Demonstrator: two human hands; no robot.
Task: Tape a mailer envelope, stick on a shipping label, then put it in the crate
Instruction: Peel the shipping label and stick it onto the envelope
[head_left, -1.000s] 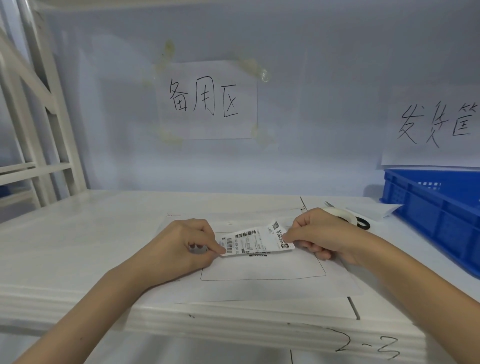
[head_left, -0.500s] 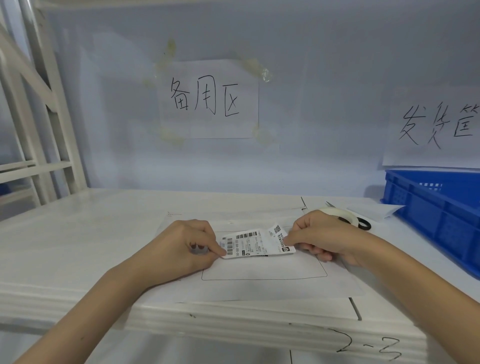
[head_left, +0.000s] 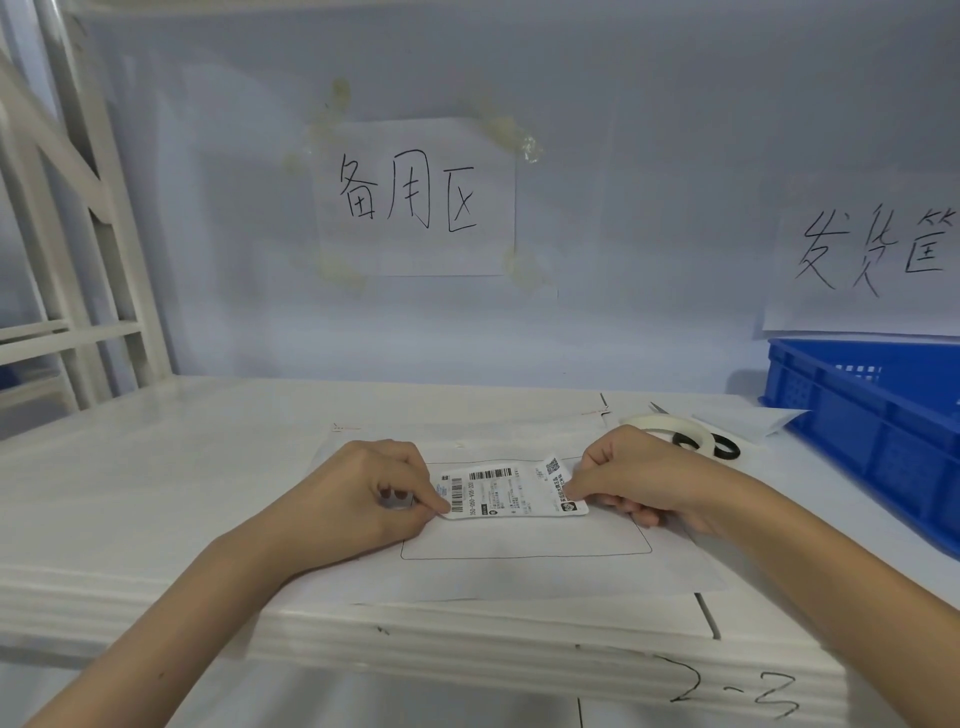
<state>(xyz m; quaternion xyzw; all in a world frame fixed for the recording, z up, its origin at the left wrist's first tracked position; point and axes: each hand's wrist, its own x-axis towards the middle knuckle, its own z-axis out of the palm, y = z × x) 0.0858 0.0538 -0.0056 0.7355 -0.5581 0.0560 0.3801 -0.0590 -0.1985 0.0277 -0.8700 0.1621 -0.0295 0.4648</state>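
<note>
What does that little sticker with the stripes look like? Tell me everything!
The shipping label is a small white paper rectangle printed with black barcodes, a square code and tiny text. The left hand pinches its left end and the right hand pinches its right end, whose far corner curls up. It is held over the white mailer envelope, within the drawn outline.

A pale blue-grey wall (head_left: 649, 208) is seen behind a white shelf board (head_left: 156, 467). A paper sign (head_left: 415, 197) with handwritten characters is taped to the wall, and a second sign (head_left: 872, 260) is fixed further right. A white metal frame (head_left: 88, 208) is set at the left. "2-3" (head_left: 732, 691) is written on the shelf's front edge.
</note>
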